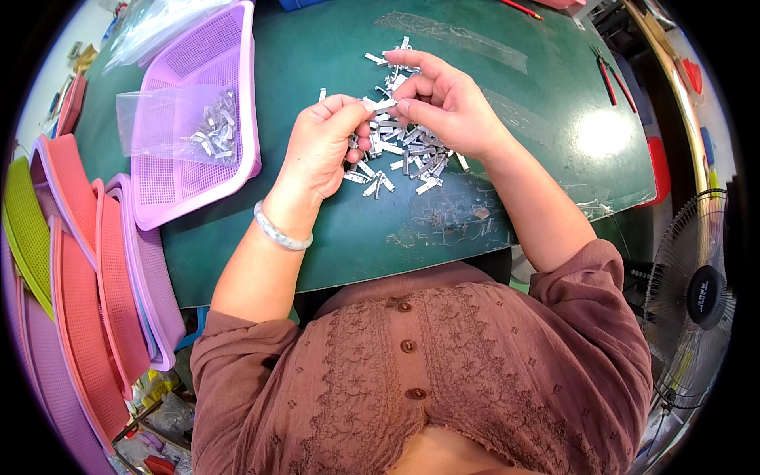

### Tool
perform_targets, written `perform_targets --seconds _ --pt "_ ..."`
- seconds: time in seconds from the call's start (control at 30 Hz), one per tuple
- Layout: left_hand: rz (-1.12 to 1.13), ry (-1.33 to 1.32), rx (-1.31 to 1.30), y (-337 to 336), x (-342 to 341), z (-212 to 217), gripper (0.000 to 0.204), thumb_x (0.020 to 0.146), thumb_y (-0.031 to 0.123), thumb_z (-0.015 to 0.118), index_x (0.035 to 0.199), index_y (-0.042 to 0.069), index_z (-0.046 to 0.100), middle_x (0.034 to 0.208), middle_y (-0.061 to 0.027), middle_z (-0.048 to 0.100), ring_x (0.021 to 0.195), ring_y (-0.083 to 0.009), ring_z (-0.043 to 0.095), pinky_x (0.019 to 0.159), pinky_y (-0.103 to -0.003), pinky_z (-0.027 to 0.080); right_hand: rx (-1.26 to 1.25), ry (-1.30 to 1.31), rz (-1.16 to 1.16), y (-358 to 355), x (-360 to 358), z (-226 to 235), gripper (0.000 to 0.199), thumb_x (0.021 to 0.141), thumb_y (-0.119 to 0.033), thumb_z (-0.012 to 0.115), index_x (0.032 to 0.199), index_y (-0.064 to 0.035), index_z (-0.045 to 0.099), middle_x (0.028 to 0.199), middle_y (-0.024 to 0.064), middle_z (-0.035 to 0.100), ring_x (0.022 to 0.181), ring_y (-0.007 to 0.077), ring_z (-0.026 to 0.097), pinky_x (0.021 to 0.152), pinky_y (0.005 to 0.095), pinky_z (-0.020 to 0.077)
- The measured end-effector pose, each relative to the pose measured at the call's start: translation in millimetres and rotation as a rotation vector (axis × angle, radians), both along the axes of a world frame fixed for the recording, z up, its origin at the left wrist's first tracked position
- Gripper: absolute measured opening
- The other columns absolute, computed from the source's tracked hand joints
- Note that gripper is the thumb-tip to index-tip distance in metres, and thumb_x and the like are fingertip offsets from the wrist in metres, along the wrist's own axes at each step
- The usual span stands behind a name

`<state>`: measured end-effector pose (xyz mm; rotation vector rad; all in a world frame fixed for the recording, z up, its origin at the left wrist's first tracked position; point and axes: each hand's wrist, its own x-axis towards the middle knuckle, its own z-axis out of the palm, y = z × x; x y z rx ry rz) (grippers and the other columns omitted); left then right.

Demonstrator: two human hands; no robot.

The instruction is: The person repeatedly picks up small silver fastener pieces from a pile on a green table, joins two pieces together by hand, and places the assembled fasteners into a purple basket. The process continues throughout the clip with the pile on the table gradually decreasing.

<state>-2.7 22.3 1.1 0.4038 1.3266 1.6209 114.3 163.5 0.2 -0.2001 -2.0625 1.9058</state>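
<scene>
Between my two hands is a small silvery metal piece (383, 104), held over the green table. My left hand (326, 138), with a pale bangle (279, 229) on its wrist, pinches one end between thumb and fingers. The thumb and forefinger of my right hand (453, 107) meet at the other end, the remaining fingers loosely curled. Beneath and around the hands lies a loose pile of small silvery metal pieces (423, 154), narrow and clip-like. Part of the pile is hidden by my fingers.
A purple mesh basket (252, 103) at the left holds a clear bag (150, 127) of similar pieces. Stacked pink and purple baskets (83, 309) stand beside the table (317, 39). Red-handled pliers (608, 83) and a red pencil (522, 9) lie far right. A fan (701, 293) stands at right.
</scene>
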Motion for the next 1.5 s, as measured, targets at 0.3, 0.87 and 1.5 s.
perform_targets --seconds 0.3,0.87,1.5 --pt "0.029 0.063 -0.001 1.4 2.2 1.2 0.007 0.08 0.009 0.058 0.08 0.003 0.055 0.066 -0.0006 0.051 0.054 -0.0068 0.046 0.044 -0.018 0.033 -0.01 0.061 -0.024 -0.5 -1.1 -2.4 0.045 0.081 0.002 0.053 0.124 0.0003 0.039 0.079 0.0037 0.058 0.072 0.0084 0.054 0.066 0.022 0.0445" --pt "0.028 -0.078 0.135 2.1 -3.0 -7.0 0.012 0.08 0.006 0.056 0.09 0.0 0.053 0.076 -0.0063 0.056 0.061 -0.011 0.052 0.049 -0.02 0.04 0.17 0.158 -0.054 -0.4 -1.7 -7.3 0.046 0.079 0.003 0.056 0.122 -0.0025 0.042 0.08 0.0043 0.059 0.073 0.0081 0.054 0.067 0.0216 0.0438" --pt "-0.057 -0.214 -0.038 -57.3 1.8 -2.9 0.008 0.082 0.01 0.056 0.087 0.005 0.053 0.066 -0.0012 0.05 0.055 -0.0079 0.047 0.041 -0.016 0.033 0.765 0.07 0.346 -21.1 6.4 -0.7 0.051 0.066 0.004 0.057 0.115 -0.0082 0.052 0.076 0.0036 0.056 0.079 0.022 0.052 0.071 0.0336 0.0448"
